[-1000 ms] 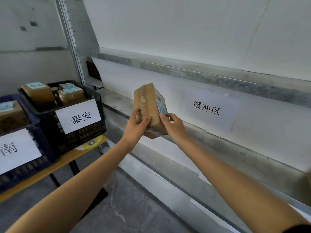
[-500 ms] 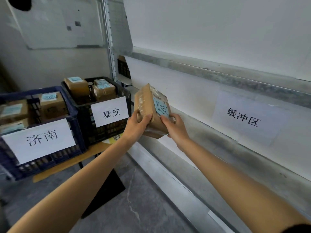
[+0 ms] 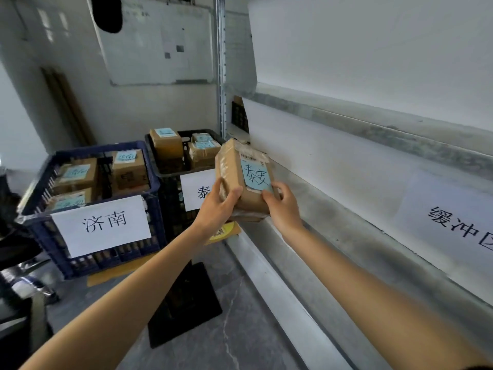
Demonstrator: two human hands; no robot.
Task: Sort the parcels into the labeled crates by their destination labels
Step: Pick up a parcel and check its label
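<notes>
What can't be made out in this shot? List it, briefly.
Head view: the black crate's sign shows only its first character; the left hand and held parcel cover the rest.
Head view: the shelf sign is cut off by the right edge at its third character.
Head view: the parcel's printed label is too small to read.
Head view: the whiteboard writing is blurred.

Bare forearms (image 3: 128, 297), dark right sleeve edge (image 3: 484, 367)
</notes>
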